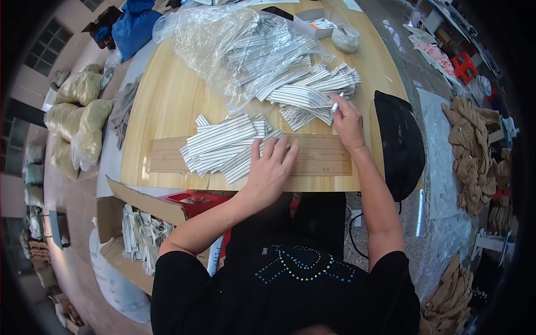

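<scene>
My left hand (268,173) lies with fingers spread on a pile of white fabric strips with dark stripes (220,142), near the table's front edge. Beneath the pile runs a long brown cardboard template (321,156) with lines marked on it. My right hand (350,124) is closed around a slim white pen (335,103). It is at the right edge of a second, larger heap of striped strips (312,92); whether its fingers also pinch a strip cannot be made out. That heap spills from a clear plastic bag (206,47).
A black cloth item (398,145) hangs over the table's right edge. At the far side stand a small open box (317,25) and a round wrapped container (345,38). Left of my lap, a cardboard box (114,215) holds more striped strips. Brown garments (469,151) lie at the right.
</scene>
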The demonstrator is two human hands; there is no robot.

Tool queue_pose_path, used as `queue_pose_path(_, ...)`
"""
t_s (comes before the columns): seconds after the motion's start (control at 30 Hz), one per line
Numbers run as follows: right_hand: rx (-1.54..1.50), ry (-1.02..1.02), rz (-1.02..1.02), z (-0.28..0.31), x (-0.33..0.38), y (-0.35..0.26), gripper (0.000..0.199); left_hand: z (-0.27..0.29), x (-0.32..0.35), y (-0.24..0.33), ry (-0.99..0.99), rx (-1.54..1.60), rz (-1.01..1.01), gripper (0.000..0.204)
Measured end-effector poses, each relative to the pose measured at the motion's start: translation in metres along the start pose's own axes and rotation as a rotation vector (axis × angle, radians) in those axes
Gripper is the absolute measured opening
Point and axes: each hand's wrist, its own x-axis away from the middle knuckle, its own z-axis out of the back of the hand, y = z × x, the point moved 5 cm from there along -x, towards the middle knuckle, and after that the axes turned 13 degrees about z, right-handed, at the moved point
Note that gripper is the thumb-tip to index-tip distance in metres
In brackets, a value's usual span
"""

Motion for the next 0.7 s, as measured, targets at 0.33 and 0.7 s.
queue_pose_path(0.33, 0.254, 0.158, 0.139, 0.027, -0.041, -0.042, 0.041, -0.018, 0.034, -0.046, 0.065, 0.090, -0.036, 0.015)
queue_pose_path(0.7, 0.113, 0.141, 0.031, 0.027, -0.027, -0.048, 0.039, -0.023, 0.053, -0.061, 0.122, 0.056, 0.010, 0.025)
